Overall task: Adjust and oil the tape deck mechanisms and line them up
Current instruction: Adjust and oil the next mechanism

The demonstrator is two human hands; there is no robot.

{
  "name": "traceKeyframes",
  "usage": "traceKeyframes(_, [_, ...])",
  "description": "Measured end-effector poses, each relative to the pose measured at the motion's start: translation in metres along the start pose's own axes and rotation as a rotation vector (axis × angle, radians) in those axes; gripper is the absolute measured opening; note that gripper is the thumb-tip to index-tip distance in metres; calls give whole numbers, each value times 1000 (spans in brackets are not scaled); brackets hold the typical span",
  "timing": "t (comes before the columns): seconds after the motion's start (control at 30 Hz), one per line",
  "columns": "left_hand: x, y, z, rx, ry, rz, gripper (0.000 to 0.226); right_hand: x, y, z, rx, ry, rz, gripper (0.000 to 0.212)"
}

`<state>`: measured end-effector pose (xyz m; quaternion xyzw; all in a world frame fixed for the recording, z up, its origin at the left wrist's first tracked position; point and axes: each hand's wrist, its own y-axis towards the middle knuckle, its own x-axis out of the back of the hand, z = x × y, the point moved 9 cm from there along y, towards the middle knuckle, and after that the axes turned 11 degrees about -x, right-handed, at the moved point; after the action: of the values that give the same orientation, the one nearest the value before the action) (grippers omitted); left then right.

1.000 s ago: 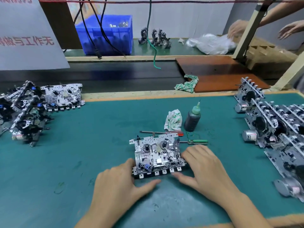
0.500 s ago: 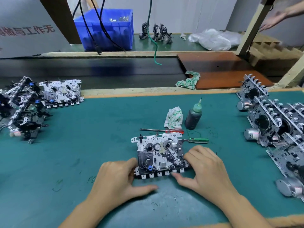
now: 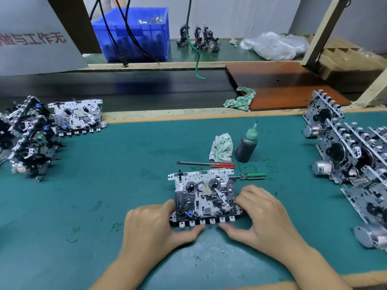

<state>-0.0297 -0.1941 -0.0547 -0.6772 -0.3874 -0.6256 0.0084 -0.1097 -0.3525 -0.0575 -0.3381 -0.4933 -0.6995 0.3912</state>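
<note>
Fingers of your left hand [image 3: 155, 225] curl round the left end of the silver-and-black metal tape deck mechanism [image 3: 204, 197], and your right hand [image 3: 263, 216] clamps its right end, thumbs under the tabbed near edge. Keep both grips even and clear of the two reels. It lies flat near the green mat's [image 3: 104, 185] front edge, centrally, long axis left-right, tabs toward you; the dark oil bottle [image 3: 246, 146] stands beyond.

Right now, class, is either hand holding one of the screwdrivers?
No: both the left hand and right hand grip the tape deck mechanism, while the red screwdriver and green screwdriver lie on the mat.
</note>
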Motion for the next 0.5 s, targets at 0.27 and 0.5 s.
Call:
traceKeyframes(0.27, [-11, 1, -1, -84, -68, 80, 67, 7, 1, 1, 8, -47, -56, 51])
traceKeyframes(0.5, [-9, 0, -2, -71, -77, 98, 65, 7, 1, 2, 22, -69, -60, 51])
